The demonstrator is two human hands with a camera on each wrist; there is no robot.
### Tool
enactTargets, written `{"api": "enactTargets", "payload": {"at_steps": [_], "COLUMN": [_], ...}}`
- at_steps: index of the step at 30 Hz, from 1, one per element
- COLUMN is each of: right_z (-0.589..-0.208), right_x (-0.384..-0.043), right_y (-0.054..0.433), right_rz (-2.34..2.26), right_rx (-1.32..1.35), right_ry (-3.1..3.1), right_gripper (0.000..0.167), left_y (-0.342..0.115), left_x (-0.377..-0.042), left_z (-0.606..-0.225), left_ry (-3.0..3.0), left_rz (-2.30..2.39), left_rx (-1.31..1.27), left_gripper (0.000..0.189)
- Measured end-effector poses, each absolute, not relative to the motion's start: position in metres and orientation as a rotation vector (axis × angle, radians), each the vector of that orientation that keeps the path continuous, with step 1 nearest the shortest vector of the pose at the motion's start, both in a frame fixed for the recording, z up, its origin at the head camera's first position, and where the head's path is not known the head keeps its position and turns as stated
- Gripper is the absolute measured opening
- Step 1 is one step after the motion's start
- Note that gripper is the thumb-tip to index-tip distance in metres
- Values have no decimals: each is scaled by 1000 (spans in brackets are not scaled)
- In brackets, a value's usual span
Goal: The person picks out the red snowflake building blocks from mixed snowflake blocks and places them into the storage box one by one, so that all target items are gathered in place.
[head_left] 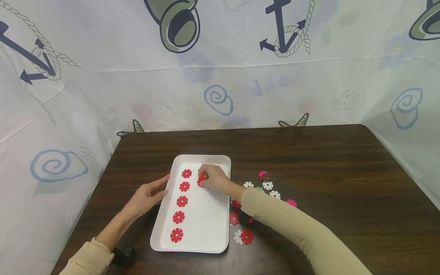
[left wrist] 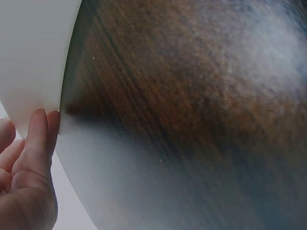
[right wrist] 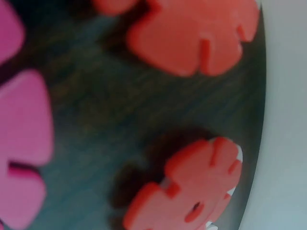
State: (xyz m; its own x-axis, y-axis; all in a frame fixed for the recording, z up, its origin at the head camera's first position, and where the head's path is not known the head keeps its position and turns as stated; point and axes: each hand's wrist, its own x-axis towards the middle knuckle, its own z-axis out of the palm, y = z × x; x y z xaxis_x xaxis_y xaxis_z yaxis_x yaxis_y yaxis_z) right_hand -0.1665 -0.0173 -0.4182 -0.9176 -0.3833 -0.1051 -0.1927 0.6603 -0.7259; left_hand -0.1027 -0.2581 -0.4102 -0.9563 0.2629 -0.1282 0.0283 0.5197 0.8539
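Observation:
A white tray lies on the table, with a column of red notched plastic discs along its left side. My right hand reaches over the tray's upper part and pinches a red notched disc there. Behind those fingers, a bit of red at the top is mostly hidden. At the tray's left edge rests my left hand, its fingers fairly straight; the left wrist view has these fingers against the tray's pale side. No right hand appears in the right wrist view.
Loose discs lie right of the tray, partly under my right forearm: red, white, pink and a bit of green. A black object sits by my left wrist. A patterned curtain hangs behind the dark wooden table.

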Motion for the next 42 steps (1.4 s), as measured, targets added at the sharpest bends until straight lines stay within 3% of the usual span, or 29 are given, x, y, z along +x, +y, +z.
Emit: {"api": "enactTargets", "payload": {"at_steps": [42], "right_z": [-421], "right_x": [-164], "right_y": [-18], "right_rz": [-1073], "right_rx": [-480], "right_ry": [2687], "right_gripper": [13], "left_y": [-258], "left_x": [-103], "left_z": [-411], "left_ry": [2524], "left_rz": [1409], "left_rx": [245], "left_gripper": [62]}}
